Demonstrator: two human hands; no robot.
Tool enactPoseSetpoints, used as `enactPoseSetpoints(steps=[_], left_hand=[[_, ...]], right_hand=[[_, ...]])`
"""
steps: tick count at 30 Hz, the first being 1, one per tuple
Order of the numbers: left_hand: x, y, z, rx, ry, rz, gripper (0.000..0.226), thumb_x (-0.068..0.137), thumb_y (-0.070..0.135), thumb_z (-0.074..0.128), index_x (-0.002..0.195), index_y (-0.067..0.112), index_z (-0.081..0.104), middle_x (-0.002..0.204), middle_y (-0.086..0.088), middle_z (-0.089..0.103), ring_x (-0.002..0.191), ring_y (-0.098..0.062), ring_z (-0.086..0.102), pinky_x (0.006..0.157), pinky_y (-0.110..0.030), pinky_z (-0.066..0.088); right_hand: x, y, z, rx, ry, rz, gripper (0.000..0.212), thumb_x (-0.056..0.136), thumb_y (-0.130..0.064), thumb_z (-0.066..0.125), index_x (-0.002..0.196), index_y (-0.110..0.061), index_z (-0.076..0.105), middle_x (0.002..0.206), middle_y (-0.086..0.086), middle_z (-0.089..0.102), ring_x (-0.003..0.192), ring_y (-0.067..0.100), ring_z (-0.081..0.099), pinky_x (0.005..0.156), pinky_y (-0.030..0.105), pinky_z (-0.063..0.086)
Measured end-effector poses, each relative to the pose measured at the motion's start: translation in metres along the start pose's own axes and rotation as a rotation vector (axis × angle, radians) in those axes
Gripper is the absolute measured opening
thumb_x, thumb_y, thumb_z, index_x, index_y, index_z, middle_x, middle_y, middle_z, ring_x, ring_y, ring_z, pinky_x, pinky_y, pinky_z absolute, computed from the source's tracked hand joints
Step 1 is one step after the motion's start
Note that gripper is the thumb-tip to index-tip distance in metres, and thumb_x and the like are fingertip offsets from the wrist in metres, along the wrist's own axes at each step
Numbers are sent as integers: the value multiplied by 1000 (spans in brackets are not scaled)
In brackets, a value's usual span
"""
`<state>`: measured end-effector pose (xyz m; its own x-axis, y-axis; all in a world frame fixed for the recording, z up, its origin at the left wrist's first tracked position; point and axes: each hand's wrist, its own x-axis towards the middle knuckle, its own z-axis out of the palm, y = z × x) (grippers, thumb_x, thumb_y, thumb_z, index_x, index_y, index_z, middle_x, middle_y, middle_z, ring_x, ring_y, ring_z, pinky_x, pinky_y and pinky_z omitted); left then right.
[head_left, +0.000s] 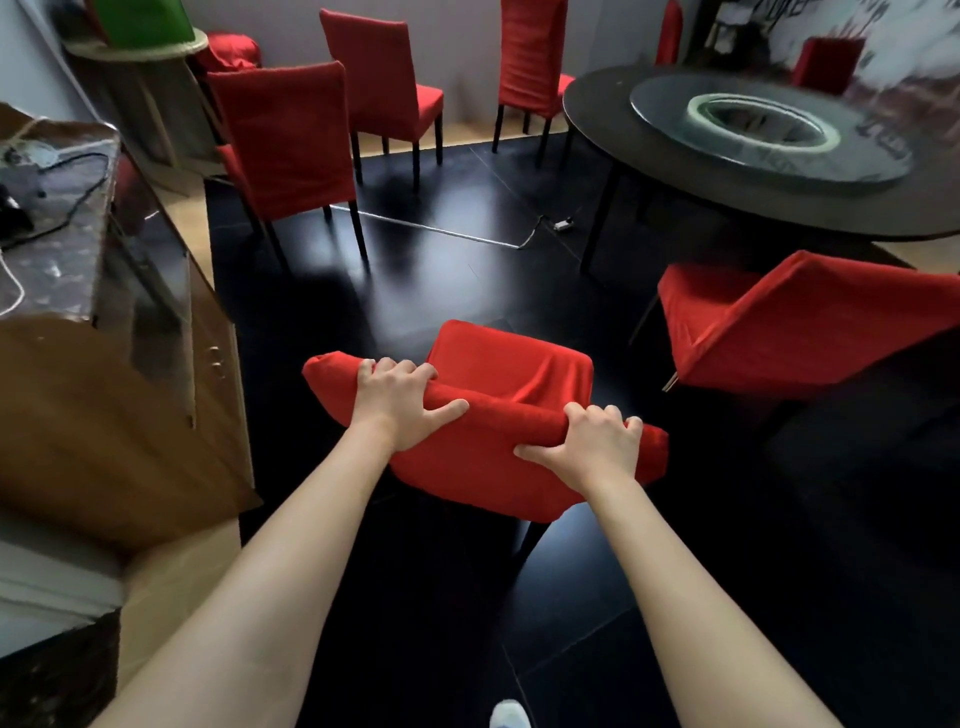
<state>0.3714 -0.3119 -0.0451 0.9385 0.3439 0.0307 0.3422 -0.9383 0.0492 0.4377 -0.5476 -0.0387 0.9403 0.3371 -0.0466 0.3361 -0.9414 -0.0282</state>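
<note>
A white shoe tip (506, 714) showed at 6 o'clock, at the bottom edge of the view, on the black tiled floor (441, 280). Above it two bare forearms reached straight forward, roughly parallel. Both hands grasped the top rail of one red-covered chair (488, 467), which stood at the middle of the view with its back towards the person. The left hand (402, 402) gripped the rail towards its 9 o'clock end, fingers curled over the far edge and the thumb spread along the near face. The right hand (592, 447) gripped the rail towards its 3 o'clock end in the same pose. The rail ran askew, its left end farther from the camera than its right.

Six red-covered chairs could be counted:
- the held one
- a tilted chair (805, 322) at 3 o'clock of it
- a near upright chair (283, 140) at 11 o'clock
- two more upright chairs (384, 78) (530, 52) near 12 o'clock
- one chair behind the table (826, 62) at 1 o'clock

A red strip at the top edge was too cut off to tell.

One round dark table (597, 119) at 2 o'clock carried one glass turntable (769, 135). One brown sideboard (156, 364) stood at 9 o'clock, and one cable (441, 228) lay across the floor.
</note>
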Motion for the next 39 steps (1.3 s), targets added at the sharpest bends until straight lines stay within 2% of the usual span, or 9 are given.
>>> enactPoseSetpoints(steps=[10,20,30,39], left_hand=[[17,-30,-1,-74,-23,178,73,77,80,35,125,30,57,123,-2,60,122,-26,44,110,-48,19],[30,-27,2,-126,10,230,71,76,80,40,123,30,59,128,-1,55,129,-27,36,112,-55,9],[82,-6,4,-113,-23,224,69,76,80,38,122,32,58,130,-3,52,130,-29,32,111,-59,8],[163,33,9,-100,-26,227,69,76,80,37,121,32,58,131,-3,51,129,-29,32,111,-59,7]], right_hand=[[-33,-36,4,-19,67,165,86,55,-94,46,107,-27,61,104,-1,66,106,23,56,94,44,35],[-26,-39,2,-30,63,230,79,57,-90,53,102,-26,60,101,-5,66,105,22,56,95,44,35],[24,-22,-1,-16,46,279,80,55,-91,55,106,-29,60,106,-5,65,109,22,54,93,41,34],[104,17,-7,-15,44,284,81,55,-90,55,108,-29,59,108,-5,64,109,22,54,92,40,34]])
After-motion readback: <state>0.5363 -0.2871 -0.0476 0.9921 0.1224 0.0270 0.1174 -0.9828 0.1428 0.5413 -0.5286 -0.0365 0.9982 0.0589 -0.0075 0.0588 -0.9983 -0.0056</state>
